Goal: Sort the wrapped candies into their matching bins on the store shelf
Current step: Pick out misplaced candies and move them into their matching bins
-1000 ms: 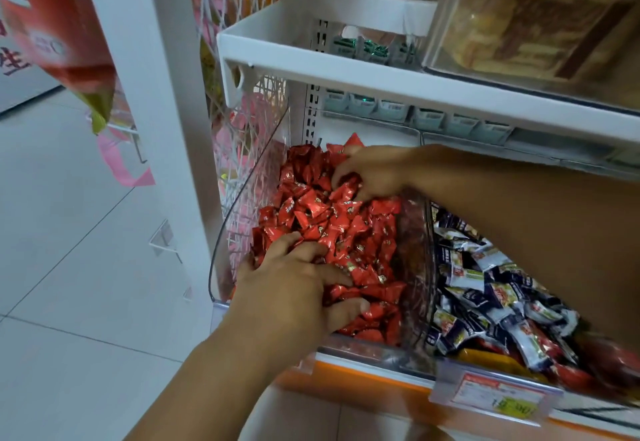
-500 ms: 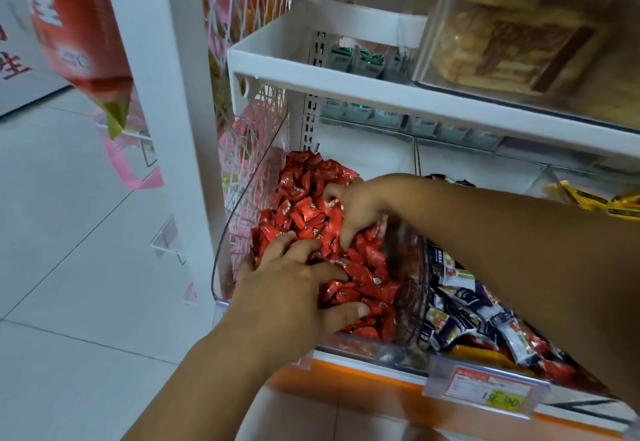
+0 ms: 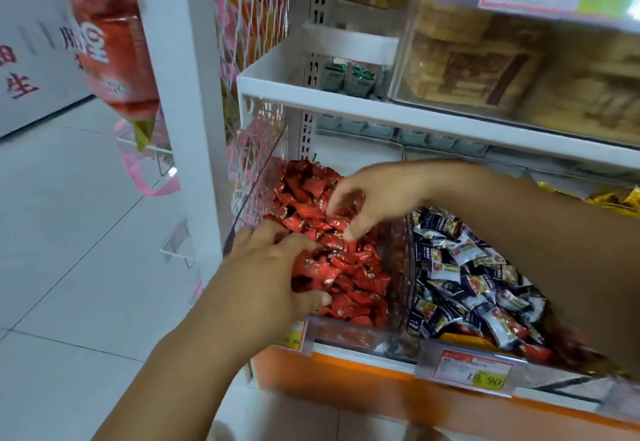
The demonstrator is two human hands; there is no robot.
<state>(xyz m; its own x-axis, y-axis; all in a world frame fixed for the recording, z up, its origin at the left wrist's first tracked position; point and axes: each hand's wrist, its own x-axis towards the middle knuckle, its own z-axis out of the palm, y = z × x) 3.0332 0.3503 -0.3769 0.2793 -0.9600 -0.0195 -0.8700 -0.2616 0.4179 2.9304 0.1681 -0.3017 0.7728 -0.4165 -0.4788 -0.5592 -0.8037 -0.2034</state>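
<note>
Shelf unit (image 3: 381, 113) fills the view from 12 to 5 o'clock. On its upper level at 1 o'clock sits a clear box (image 3: 485, 69) of brown packets, not part of this job.

Lower level carries two clear bins side by side, open on top so a hand can reach in from the front. Left bin (image 3: 258, 180) is at centre, heaped with red candies (image 3: 349, 277). Right bin (image 3: 405, 267) touches it on the 3 o'clock side and holds dark-and-white candies (image 3: 481, 288). Some red and yellow wrappers show low at its front, likely strays not yet pulled.

Left hand (image 3: 263, 267) lies flat on the red heap at the heap's 7 o'clock, fingers spread and straight, thumb along the front edge, gripping nothing. Reads as a dam: it keeps the heap from sliding over the low front wall.

Right hand (image 3: 370, 194) comes in across the right bin from 3 o'clock, fingers bent down like a claw, tips in the middle of the red heap. Cannot tell if it pinches a candy or only rakes; blur and the fingers hide it.

Likely step: combing the red bin for misfits. None visible in that heap.

Price tag (image 3: 472, 369) sits at 5 o'clock under the right bin; a second tag (image 3: 294, 335) sits just beside the left wrist.
</note>
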